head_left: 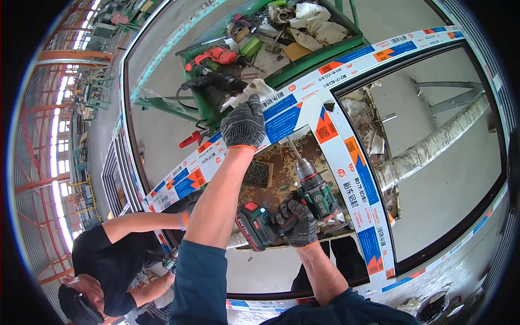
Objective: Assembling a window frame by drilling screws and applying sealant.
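Note:
My right hand (297, 222), in a dark grey knit glove, grips the handle of a green cordless drill (318, 197). Its long bit points away from me, its tip by the inner corner of an aluminium window frame (281, 123) covered in printed protective film. Whether the tip touches the frame, I cannot tell. My left hand (244, 125), also gloved, is wrapped over the frame's long bar, left of the drill tip. Its fingertips are partly hidden beside a crumpled white cloth (250, 93).
Beyond the bar, a green tray (319, 58) holds a red drill (216, 56), a black power tool (216, 84), rags and scraps. Screws (257, 173) lie in a box below the frame opening. At lower left, a co-worker (116, 260) holds another drill (170, 261). A wrapped tube (433, 141) lies right.

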`<act>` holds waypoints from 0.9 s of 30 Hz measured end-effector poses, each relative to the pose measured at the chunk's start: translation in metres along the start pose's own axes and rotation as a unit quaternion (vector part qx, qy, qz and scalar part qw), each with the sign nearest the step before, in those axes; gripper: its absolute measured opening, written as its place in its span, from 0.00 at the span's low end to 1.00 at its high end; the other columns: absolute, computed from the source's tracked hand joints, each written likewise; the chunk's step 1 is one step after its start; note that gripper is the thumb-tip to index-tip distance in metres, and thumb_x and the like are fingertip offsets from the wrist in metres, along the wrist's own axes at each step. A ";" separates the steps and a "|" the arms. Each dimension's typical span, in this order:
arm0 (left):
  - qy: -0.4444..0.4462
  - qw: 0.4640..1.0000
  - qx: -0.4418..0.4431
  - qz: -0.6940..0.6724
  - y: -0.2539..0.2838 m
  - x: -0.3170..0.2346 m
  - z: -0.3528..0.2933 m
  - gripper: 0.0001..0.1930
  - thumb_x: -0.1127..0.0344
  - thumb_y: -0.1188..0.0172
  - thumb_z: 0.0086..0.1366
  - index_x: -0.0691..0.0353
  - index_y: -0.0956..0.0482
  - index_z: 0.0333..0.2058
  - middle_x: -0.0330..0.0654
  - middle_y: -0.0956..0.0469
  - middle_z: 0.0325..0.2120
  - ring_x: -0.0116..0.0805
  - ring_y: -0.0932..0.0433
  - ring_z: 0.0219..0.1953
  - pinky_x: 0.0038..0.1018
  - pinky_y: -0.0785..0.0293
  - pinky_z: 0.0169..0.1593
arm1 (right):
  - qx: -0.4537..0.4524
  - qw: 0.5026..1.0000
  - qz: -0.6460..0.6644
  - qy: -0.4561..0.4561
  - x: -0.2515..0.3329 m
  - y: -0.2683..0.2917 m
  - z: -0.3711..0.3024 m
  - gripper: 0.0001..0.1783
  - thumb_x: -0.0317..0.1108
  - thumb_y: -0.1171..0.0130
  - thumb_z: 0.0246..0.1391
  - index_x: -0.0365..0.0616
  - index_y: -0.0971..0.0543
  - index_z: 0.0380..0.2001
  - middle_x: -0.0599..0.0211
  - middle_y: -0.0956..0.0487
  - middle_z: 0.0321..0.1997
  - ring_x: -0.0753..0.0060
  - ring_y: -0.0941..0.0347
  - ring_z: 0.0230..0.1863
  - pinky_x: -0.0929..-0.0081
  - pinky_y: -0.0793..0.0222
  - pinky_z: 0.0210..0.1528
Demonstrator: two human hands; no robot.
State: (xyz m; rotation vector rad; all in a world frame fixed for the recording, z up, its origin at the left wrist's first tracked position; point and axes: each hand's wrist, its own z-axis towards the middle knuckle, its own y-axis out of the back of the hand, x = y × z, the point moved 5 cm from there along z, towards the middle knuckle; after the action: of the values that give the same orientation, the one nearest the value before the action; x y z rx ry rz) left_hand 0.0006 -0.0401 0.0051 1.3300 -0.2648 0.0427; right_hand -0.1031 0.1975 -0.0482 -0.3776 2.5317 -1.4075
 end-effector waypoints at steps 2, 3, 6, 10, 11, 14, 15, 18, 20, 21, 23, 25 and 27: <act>-0.009 1.000 0.007 0.014 0.001 0.000 0.000 0.17 0.57 0.61 0.68 0.58 0.24 0.41 0.48 0.20 0.29 0.47 0.20 0.30 0.44 0.26 0.35 | -0.020 0.996 -0.075 0.037 -0.004 0.003 0.002 0.09 0.27 0.43 0.51 0.42 0.29 0.36 0.68 0.31 0.21 0.68 0.32 0.22 0.70 0.32 0.29; -0.013 1.000 0.001 0.017 0.003 -0.001 -0.003 0.16 0.58 0.61 0.68 0.57 0.25 0.42 0.48 0.20 0.29 0.46 0.20 0.30 0.44 0.25 0.34 | -0.014 0.999 -0.047 0.015 -0.003 0.005 0.004 0.10 0.28 0.41 0.49 0.45 0.29 0.36 0.66 0.30 0.20 0.65 0.31 0.22 0.64 0.30 0.29; 0.004 0.997 0.077 0.011 0.007 -0.004 -0.001 0.17 0.58 0.61 0.68 0.57 0.27 0.47 0.50 0.22 0.36 0.49 0.22 0.38 0.44 0.26 0.41 | -0.013 0.998 -0.053 0.033 -0.003 0.007 0.004 0.11 0.29 0.41 0.49 0.44 0.30 0.36 0.66 0.30 0.20 0.65 0.31 0.23 0.64 0.30 0.29; 0.043 0.988 0.146 -0.033 0.010 -0.010 0.005 0.21 0.53 0.63 0.69 0.58 0.27 0.49 0.52 0.23 0.42 0.52 0.24 0.44 0.46 0.27 0.47 | -0.021 0.995 -0.097 0.030 0.006 0.006 0.003 0.10 0.29 0.42 0.50 0.44 0.29 0.36 0.67 0.30 0.22 0.67 0.30 0.23 0.65 0.30 0.31; 0.042 0.988 0.144 -0.036 0.012 -0.010 0.005 0.21 0.53 0.63 0.69 0.58 0.27 0.49 0.52 0.23 0.42 0.52 0.24 0.44 0.46 0.27 0.47 | -0.020 0.994 -0.098 0.033 0.008 0.004 0.002 0.10 0.29 0.42 0.50 0.44 0.29 0.36 0.67 0.30 0.22 0.67 0.30 0.23 0.65 0.30 0.31; 0.090 0.987 0.104 -0.088 0.018 -0.005 0.002 0.24 0.50 0.64 0.69 0.58 0.23 0.44 0.52 0.22 0.39 0.52 0.23 0.42 0.46 0.27 0.45 | 0.007 0.998 -0.056 0.001 0.012 -0.005 -0.002 0.10 0.30 0.44 0.52 0.44 0.28 0.38 0.68 0.29 0.22 0.67 0.29 0.24 0.63 0.30 0.32; 0.113 0.981 0.117 -0.104 0.017 -0.009 0.002 0.25 0.48 0.65 0.69 0.57 0.22 0.41 0.52 0.21 0.37 0.52 0.22 0.40 0.46 0.27 0.44 | 0.010 1.000 -0.007 -0.017 0.019 -0.004 -0.004 0.11 0.31 0.44 0.52 0.43 0.27 0.40 0.67 0.29 0.22 0.67 0.29 0.23 0.64 0.30 0.31; 0.162 0.977 0.083 -0.110 0.018 0.004 0.004 0.26 0.46 0.66 0.69 0.57 0.20 0.34 0.50 0.20 0.31 0.52 0.21 0.35 0.46 0.26 0.42 | 0.030 0.996 0.037 -0.078 0.020 -0.013 -0.026 0.15 0.33 0.42 0.51 0.43 0.27 0.43 0.67 0.28 0.22 0.67 0.29 0.23 0.63 0.30 0.30; 0.170 0.976 0.099 -0.096 0.017 0.002 0.001 0.27 0.47 0.65 0.69 0.58 0.20 0.30 0.51 0.20 0.29 0.52 0.21 0.35 0.47 0.27 0.41 | 0.020 0.992 0.029 -0.118 0.019 -0.003 -0.054 0.19 0.35 0.40 0.49 0.45 0.27 0.46 0.66 0.28 0.23 0.66 0.30 0.23 0.63 0.31 0.31; 0.155 0.982 0.017 -0.106 0.023 0.002 -0.001 0.24 0.48 0.61 0.68 0.60 0.21 0.32 0.51 0.21 0.30 0.52 0.23 0.36 0.46 0.28 0.41 | 0.036 0.991 0.003 -0.127 0.021 0.001 -0.074 0.20 0.35 0.40 0.48 0.44 0.27 0.46 0.67 0.28 0.22 0.66 0.30 0.23 0.63 0.31 0.31; 0.145 0.981 -0.088 -0.100 0.027 0.013 -0.007 0.21 0.50 0.58 0.67 0.59 0.22 0.33 0.51 0.22 0.31 0.52 0.23 0.37 0.46 0.29 0.42 | 0.049 0.986 -0.050 -0.148 0.026 0.002 -0.118 0.19 0.35 0.39 0.47 0.44 0.28 0.43 0.67 0.30 0.21 0.67 0.31 0.21 0.65 0.34 0.30; 0.123 0.958 -0.188 -0.176 0.039 0.011 -0.022 0.12 0.57 0.50 0.65 0.61 0.26 0.36 0.52 0.25 0.33 0.52 0.26 0.38 0.43 0.30 0.42 | 0.039 0.981 -0.118 -0.151 0.050 0.001 -0.152 0.18 0.35 0.39 0.45 0.44 0.29 0.40 0.67 0.32 0.18 0.69 0.34 0.19 0.69 0.37 0.29; 0.116 0.887 -0.260 -0.363 0.055 -0.014 -0.055 0.08 0.63 0.48 0.65 0.62 0.26 0.36 0.52 0.26 0.32 0.52 0.26 0.37 0.41 0.30 0.41 | 0.103 0.979 -0.159 -0.079 0.093 0.005 -0.172 0.19 0.36 0.38 0.45 0.44 0.28 0.41 0.68 0.32 0.21 0.70 0.35 0.20 0.67 0.37 0.28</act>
State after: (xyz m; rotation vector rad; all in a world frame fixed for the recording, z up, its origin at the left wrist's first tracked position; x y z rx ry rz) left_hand -0.0138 0.0278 0.0432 0.8063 0.4177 -0.4704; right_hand -0.2447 0.3070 0.0305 -0.8487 2.2432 -1.6576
